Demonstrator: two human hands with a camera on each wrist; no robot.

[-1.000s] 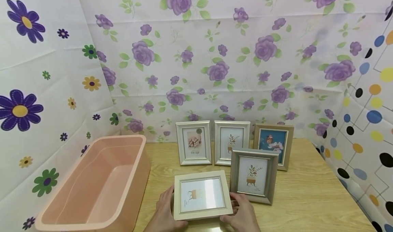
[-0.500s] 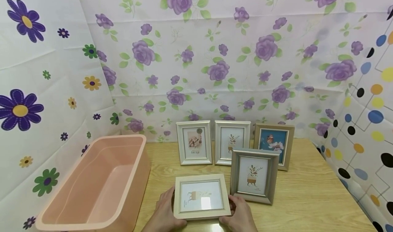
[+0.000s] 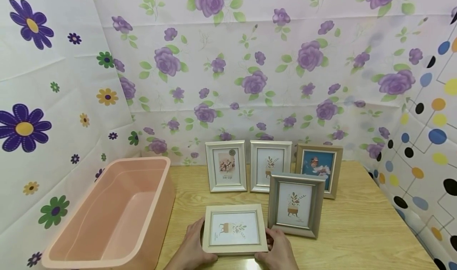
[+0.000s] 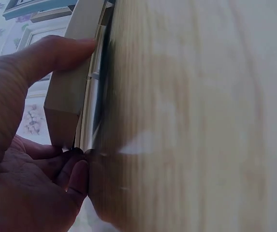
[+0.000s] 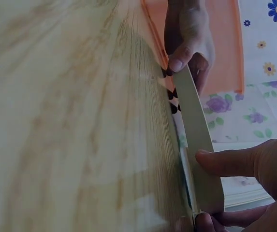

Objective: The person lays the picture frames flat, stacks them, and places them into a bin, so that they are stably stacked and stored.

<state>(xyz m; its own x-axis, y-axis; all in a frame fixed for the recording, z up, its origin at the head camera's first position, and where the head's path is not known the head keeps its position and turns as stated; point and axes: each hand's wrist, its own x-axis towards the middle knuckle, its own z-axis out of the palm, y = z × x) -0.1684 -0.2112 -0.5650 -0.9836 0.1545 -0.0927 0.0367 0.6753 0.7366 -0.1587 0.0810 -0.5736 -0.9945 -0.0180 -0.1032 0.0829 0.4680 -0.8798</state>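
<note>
Evenly held: a cream frame (image 3: 235, 229) between two hands

Judging by the grip, the step in hand is steadying this frame low at the front of the table (image 3: 360, 230). It faces up, its printed plant (image 3: 227, 228) turned sideways; whether the underside touches the wood cannot be told. The left hand (image 3: 194, 246) and right hand (image 3: 278, 249) pinch opposite ends, thumbs toward the near edge, other fingers curled around the sides and partly hidden. Any next move would likely call for equal support from both hands (the glossy pane looks easy to smudge).

The cream border is broad, flat and matte, with a thin stepped inner lip. Just beyond its right end stands a silver-grey frame (image 3: 296, 204), smooth and sloped; behind that, two pale silver frames (image 3: 226, 166) and a flat brown frame (image 3: 319, 168) stand in a row. To the left sits a deep pink tub (image 3: 162, 206) with rounded corners, apparently plastic.
</note>
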